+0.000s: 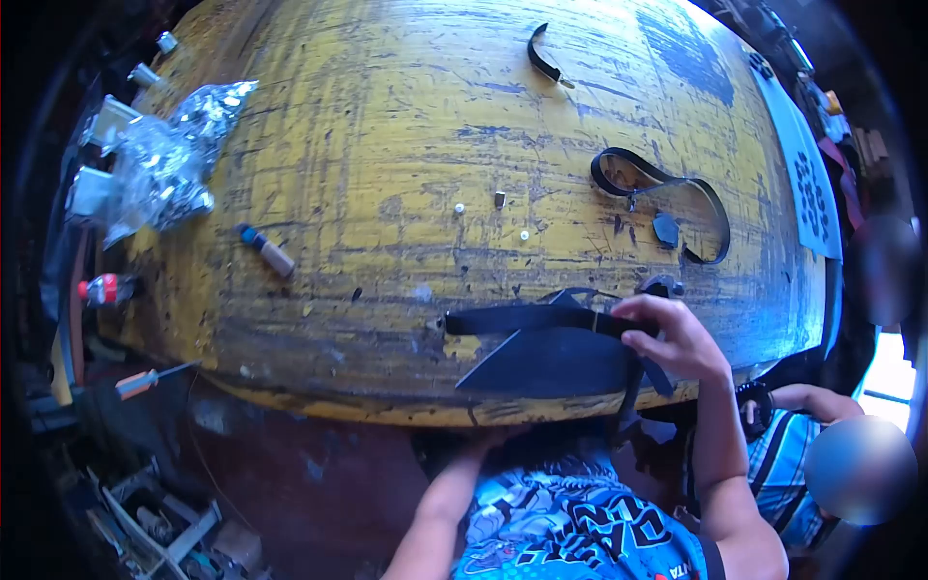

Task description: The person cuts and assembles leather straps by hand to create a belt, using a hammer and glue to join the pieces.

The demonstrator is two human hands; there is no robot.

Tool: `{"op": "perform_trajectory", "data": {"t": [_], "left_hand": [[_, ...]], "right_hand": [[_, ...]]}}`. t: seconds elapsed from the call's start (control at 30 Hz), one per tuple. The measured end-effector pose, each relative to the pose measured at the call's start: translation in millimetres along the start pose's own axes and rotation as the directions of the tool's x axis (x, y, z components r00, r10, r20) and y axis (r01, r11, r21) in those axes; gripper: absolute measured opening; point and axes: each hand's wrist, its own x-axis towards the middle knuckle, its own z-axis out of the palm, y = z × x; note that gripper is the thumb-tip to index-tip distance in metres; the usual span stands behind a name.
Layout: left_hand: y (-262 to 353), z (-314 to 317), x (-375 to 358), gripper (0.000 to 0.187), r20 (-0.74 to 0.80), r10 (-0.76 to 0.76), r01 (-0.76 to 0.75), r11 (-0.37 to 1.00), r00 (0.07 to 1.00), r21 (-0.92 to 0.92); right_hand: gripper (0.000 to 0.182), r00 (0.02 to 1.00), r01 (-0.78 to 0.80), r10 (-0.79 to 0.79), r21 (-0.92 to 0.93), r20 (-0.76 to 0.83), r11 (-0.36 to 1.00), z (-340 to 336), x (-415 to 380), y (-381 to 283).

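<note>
My right hand [669, 336] is closed on one end of a black leather belt [527, 319], thumb and fingers around it near the table's front edge. The belt stretches left from the hand across a flat dark sheet [551, 362]. More dark straps hang over the edge below the hand. My left forearm [454, 488] reaches to the table's front edge, and the fingers of that hand are hidden there. Beyond my right hand lies a curved black belt [720, 217] with a small dark piece [665, 230] next to it.
A short black strap piece [541, 53] lies at the far side of the worn yellow table [387, 145]. Small metal bits [500, 200] sit mid-table. Left are a marker-like tube [266, 251], shiny plastic bags [174, 159], a bottle [104, 288] and a screwdriver [150, 380]. Another person [788, 454] sits at right.
</note>
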Motion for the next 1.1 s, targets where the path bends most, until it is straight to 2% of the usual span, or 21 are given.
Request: {"op": "perform_trajectory", "data": {"t": [0.03,0.1,0.17,0.2,0.23,0.33,0.67,0.77,0.87,0.97,1.1], "left_hand": [[-6,4,8,0.052,0.009,-0.016,0.016,1.0,1.0,-0.006],[-3,16,9,0.052,0.006,-0.083,0.083,0.995,0.997,0.048],[5,20,6,0.053,-0.015,-0.127,0.128,0.988,0.992,0.082],[10,19,4,0.053,-0.028,-0.14,0.142,0.985,0.99,0.093],[11,18,6,0.053,-0.036,-0.144,0.147,0.984,0.989,0.096],[21,16,7,0.054,-0.05,-0.165,0.17,0.981,0.985,0.099],[34,0,18,0.055,-0.054,-0.207,0.211,0.972,0.977,0.105],[38,-8,21,0.056,-0.051,-0.2,0.205,0.972,0.978,0.115],[44,-16,19,0.056,-0.054,-0.197,0.203,0.97,0.979,0.135],[48,-25,17,0.057,-0.049,-0.185,0.19,0.968,0.982,0.161],[45,-29,14,0.057,-0.052,-0.155,0.162,0.967,0.987,0.197]], "right_hand": [[0.03,0.999,0.028,-0.027,0.032,-0.041,0.999,8,-2,6],[0.03,0.994,0.031,-0.039,-0.08,-0.099,0.996,20,-11,14],[0.029,0.982,-0.169,0.179,0.158,-0.051,0.973,29,-21,20],[0.028,0.965,-0.246,0.262,0.312,-0.009,0.918,33,-25,28],[0.028,0.948,-0.304,0.317,0.365,0.025,0.88,33,-24,22],[0.027,0.959,-0.284,0.268,0.363,0.095,0.887,33,-10,27],[0.029,0.95,-0.311,0.29,0.343,0.113,0.886,9,27,1],[0.031,0.958,-0.284,0.253,0.3,0.138,0.911,-2,23,-19],[0.041,0.973,-0.215,0.193,0.192,0.127,0.958,-9,18,-26],[0.055,0.99,0.073,-0.086,0.117,0.109,0.99,-14,11,-35],[0.066,0.955,0.229,-0.238,0.069,0.178,0.971,-13,2,-57]]}}
